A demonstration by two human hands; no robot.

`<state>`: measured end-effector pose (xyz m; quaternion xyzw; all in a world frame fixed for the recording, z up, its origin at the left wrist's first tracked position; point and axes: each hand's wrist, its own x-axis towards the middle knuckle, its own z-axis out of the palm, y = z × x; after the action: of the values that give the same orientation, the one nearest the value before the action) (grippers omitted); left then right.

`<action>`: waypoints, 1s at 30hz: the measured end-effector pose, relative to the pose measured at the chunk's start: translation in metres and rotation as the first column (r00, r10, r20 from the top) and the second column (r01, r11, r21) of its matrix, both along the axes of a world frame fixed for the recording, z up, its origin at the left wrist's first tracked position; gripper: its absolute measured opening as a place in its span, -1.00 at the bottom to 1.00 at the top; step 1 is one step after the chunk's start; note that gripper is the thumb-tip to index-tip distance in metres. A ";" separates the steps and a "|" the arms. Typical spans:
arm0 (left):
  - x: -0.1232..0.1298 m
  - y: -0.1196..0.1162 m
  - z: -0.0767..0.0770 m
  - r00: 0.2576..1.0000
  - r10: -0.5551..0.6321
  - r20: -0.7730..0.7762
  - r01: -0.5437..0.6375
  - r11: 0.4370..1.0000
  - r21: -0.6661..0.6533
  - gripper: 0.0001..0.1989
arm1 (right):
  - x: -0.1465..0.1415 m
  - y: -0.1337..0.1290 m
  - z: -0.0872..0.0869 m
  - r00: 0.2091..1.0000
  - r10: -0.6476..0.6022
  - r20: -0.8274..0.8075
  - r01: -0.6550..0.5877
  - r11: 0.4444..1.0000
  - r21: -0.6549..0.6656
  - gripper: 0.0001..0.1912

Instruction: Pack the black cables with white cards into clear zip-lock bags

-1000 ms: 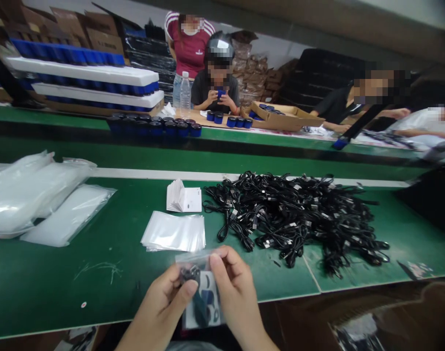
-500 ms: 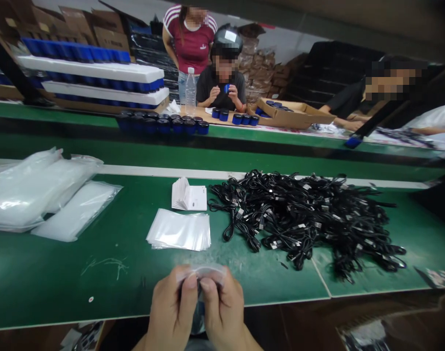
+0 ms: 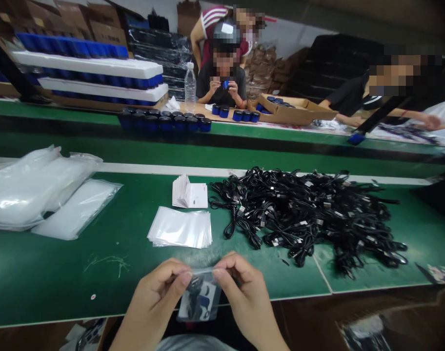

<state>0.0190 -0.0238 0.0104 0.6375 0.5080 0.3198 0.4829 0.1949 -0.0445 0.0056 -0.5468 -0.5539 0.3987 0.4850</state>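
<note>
A small clear zip bag (image 3: 199, 300) hangs by its top edge between my two hands, over the front edge of the bench. Inside it show a dark cable and a pale printed paper. My left hand (image 3: 162, 292) pinches the bag's upper left corner between thumb and forefinger. The upper right corner is pinched by my right hand (image 3: 240, 287) in the same way. Just beyond lies a stack of flat clear bags (image 3: 180, 228), and behind that a stack of folded white leaflets (image 3: 197, 196). Coiled black USB cables (image 3: 299, 214) form a heap to the right.
Large packs of clear bags (image 3: 35, 190) lie on the left of the green bench (image 3: 61, 273). Beyond a raised ledge stand blue jars (image 3: 171, 122), a plastic bottle (image 3: 190, 87) and an open carton (image 3: 299, 114). Several people are across the bench.
My hands have spread apart along the bag's top edge, so its contents now show. Across the bench, the person in the maroon shirt has moved right and leans behind the seated person.
</note>
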 end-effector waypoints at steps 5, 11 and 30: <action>-0.005 0.000 0.001 0.998 -0.014 -0.055 0.016 0.999 0.031 -0.79 | 0.002 -0.004 0.002 0.997 0.006 0.073 -0.009 0.999 0.041 -0.85; -0.007 -0.003 -0.001 0.998 0.016 -0.060 -0.008 0.991 0.132 -0.86 | 0.000 -0.006 0.004 0.995 0.091 0.042 -0.091 0.996 -0.011 -0.85; 0.001 -0.008 -0.003 0.993 -0.032 -0.115 0.057 0.975 0.215 -0.90 | -0.006 -0.009 0.009 0.989 0.141 0.053 -0.143 0.989 0.037 -0.83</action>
<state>0.0204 -0.0319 0.0074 0.7146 0.4816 0.3266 0.3882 0.1891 -0.0534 0.0146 -0.5056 -0.6116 0.4071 0.4524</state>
